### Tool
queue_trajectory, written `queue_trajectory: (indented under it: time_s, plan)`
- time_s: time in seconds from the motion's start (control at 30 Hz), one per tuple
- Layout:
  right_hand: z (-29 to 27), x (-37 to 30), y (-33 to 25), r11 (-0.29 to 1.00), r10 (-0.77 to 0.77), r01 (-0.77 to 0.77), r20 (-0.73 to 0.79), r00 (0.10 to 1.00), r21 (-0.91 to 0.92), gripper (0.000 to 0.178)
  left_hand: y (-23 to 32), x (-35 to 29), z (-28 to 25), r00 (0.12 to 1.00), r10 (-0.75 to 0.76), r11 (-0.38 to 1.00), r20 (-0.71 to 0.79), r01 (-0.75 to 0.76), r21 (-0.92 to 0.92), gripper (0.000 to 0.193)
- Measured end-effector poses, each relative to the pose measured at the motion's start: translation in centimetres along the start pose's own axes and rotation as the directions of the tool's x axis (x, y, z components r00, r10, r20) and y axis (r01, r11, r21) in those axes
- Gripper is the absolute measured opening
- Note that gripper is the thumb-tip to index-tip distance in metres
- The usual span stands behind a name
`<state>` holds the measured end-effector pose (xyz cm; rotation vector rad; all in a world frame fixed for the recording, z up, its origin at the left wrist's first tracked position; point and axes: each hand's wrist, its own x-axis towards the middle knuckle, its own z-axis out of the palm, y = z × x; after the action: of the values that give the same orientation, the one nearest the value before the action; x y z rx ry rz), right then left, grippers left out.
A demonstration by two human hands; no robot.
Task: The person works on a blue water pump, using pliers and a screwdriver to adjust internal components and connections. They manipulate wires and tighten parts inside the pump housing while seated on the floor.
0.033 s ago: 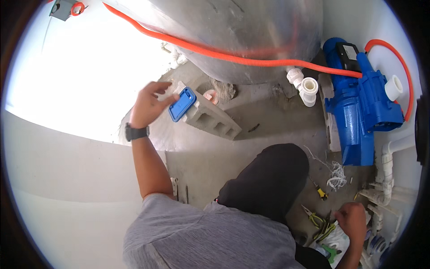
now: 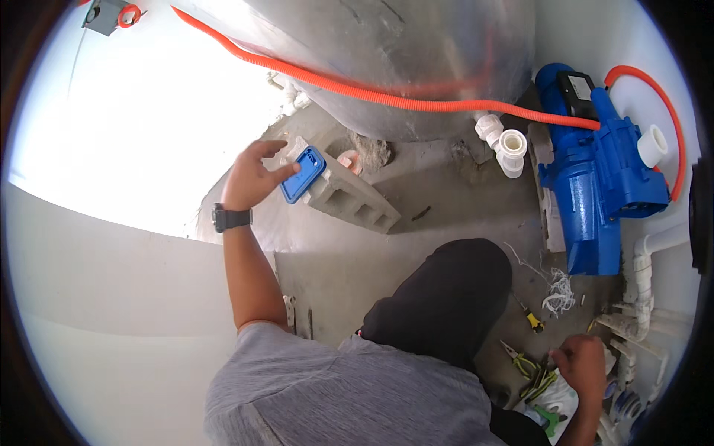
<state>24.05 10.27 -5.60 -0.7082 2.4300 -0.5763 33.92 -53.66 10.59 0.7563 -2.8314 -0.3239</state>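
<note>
Left hand (image 2: pixel 251 180): thumb overlaps the blue case (image 2: pixel 305 183); whether it touches cannot be told.
Blue case: dark details at its upper end too small to make out.
Right hand (image 2: pixel 584 364): fingertips curled out of sight; whether they grip anything is unclear.
White bag (image 2: pixel 567 400): partly hidden by the right forearm (image 2: pixel 584 420).
Metal tank (image 2: pixel 416 59): top cut off by the upper edge.

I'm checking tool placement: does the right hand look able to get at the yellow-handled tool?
Probably yes: the yellow-handled tool lies ahead and left of the right hand, nothing visibly between them.
</note>
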Motion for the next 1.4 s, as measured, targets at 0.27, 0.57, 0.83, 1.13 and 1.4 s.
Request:
queue_trajectory:
  time_s: [0.27,0.57,0.83,1.13,1.4]
  plan:
    - [0.2,-0.2,-0.3,0.997,0.049,-0.051,-0.041,0.998,-0.05,0.039,-7.1,0.4,5.2,0.967,-0.095,0.995,0.236,0.095,0.012,0.106]
    - [-1.1,-1.2,-0.1,0.994,0.026,-0.037,-0.113,0.993,-0.1,0.036,-4.3,0.7,4.3,0.998,0.003,1.0,0.056,-0.002,-0.015,0.092]
    - [-1.4,-1.1,-0.2,0.988,-0.128,0.11,-0.18,0.975,-0.108,0.025,11.9,-2.0,-0.2,0.931,0.296,0.945,0.213,-0.252,-0.208,0.087]
    - [-12.0,-0.3,2.0,0.971,-0.098,0.163,-0.33,0.939,0.175,0.039,36.9,-4.3,9.0,0.435,0.846,0.524,0.309,-0.566,-0.637,0.087]
    - [-9.2,9.1,5.2,0.178,0.505,0.219,-0.281,0.816,0.959,0.082,44.1,-7.3,14.6,0.327,0.759,0.651,0.563,-0.38,-0.657,0.083]
